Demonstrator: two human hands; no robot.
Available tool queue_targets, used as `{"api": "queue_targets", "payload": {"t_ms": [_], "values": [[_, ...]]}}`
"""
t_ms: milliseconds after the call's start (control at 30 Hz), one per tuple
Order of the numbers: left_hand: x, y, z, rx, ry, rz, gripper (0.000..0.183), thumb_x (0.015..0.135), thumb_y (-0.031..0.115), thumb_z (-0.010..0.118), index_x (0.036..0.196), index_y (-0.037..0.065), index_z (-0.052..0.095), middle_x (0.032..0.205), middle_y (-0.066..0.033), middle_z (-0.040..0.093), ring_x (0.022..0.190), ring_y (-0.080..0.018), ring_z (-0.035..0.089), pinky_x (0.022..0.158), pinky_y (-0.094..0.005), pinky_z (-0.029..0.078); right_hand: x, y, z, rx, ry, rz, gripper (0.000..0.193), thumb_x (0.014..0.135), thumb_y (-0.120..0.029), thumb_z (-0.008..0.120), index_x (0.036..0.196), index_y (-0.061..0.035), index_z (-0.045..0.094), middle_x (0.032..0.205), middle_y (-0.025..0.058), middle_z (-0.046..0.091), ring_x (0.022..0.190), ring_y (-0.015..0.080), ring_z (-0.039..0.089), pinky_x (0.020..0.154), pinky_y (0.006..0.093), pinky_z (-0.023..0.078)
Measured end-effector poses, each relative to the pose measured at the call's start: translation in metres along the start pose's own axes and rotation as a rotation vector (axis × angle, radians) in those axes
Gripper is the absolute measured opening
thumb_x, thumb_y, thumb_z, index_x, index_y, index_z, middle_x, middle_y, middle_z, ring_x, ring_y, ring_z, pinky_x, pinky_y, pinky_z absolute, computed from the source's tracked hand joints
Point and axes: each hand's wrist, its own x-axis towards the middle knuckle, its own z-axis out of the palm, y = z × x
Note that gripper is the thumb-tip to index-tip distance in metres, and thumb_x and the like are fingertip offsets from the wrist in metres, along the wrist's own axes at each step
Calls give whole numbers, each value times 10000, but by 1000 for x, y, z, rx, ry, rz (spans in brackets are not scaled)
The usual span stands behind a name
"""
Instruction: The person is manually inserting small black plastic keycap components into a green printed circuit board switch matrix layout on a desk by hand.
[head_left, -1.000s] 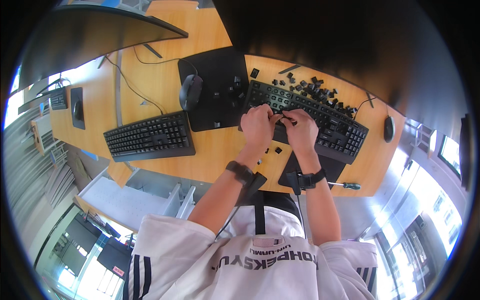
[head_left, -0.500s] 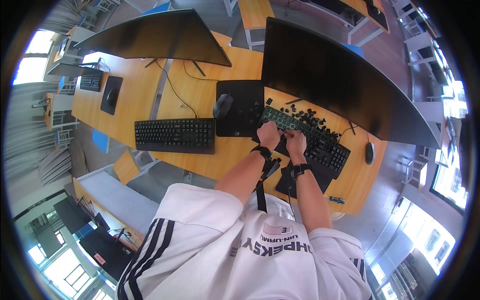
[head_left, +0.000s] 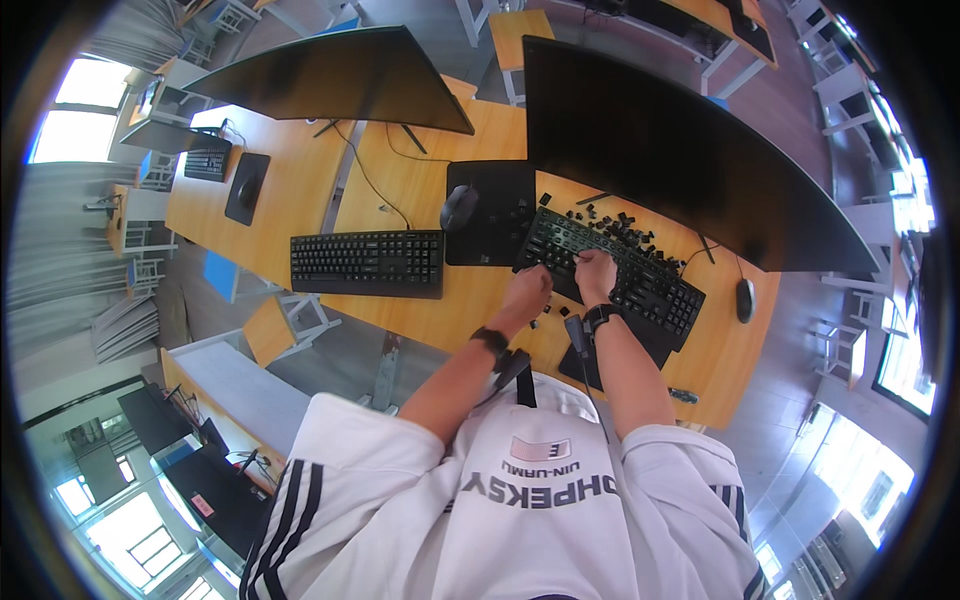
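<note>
A black keyboard [head_left: 655,298] lies slanted on the wooden desk, its left part bare of many keycaps. My right hand [head_left: 597,272] is over its middle, fingers bent down in a pinch at the keys; what is between the fingertips is hidden. At the keyboard's near left edge is my left hand [head_left: 528,291], its fingers curled closed, and I cannot make out anything in them. Loose black keycaps [head_left: 632,234] are heaped along the far side of the keyboard. A few more keycaps [head_left: 565,310] lie on the desk between my wrists.
A large monitor [head_left: 680,165] stands beyond the keyboard. To the left are a mouse pad [head_left: 490,235] with a mouse [head_left: 459,207] on it and a second keyboard [head_left: 367,262]. Another mouse [head_left: 745,299] and a screwdriver [head_left: 683,396] lie at the right.
My left hand has come off the bare keys, back toward me and left, away from the right hand. The right hand stays over the keyboard. The view has shifted slightly.
</note>
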Motion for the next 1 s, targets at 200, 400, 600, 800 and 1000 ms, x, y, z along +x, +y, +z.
{"api": "queue_targets", "payload": {"t_ms": [200, 400, 600, 800, 1000], "values": [[-66, -47, -27, -78, -105, 40, 145, 897, 147, 601, 959, 27, 655, 868, -164, 685, 792, -312, 664, 708, -396, 526, 0, 33, 0, 105, 69, -154, 139, 901, -159, 686, 977, -58, 743, 940, 124, 723, 834, 287, 679, 738, 433, 591], [-101, -62, -70, -300, -65, -225, 193, 929, 172, 614, 1025, 15, 672, 865, -98, 693, 666, -172, 639, 620, -307, 515, -42, 87, -26, 424, 143, -259, 171, 899, -104, 659, 1039, -24, 714, 870, 108, 711, 816, 227, 683, 700, 369, 531], [-131, -77, -76, -347, -74, -365, 238, 901, 178, 630, 1012, -29, 667, 833, -100, 695, 674, -150, 650, 626, -290, 512, -92, 159, -15, 684, -94, -135, 169, 865, -38, 649, 1019, 10, 699, 834, 90, 720, 717, 148, 680, 680, 284, 533], [-157, -83, -72, -305, -130, -390, 247, 910, 196, 630, 1008, -30, 662, 796, -79, 688, 644, -138, 635, 601, -277, 493, -106, 185, 10, 684, -172, -104, 179, 851, -55, 669, 1017, 8, 695, 839, 87, 719, 727, 164, 686, 685, 288, 539], [-163, -83, -85, -270, -190, -455, 227, 947, 217, 619, 1061, 25, 655, 847, -46, 681, 675, -117, 630, 578, -229, 469, -115, 166, 39, 501, -187, -240, 178, 843, -135, 666, 982, -35, 714, 866, 120, 722, 799, 245, 703, 725, 326, 541]]}}
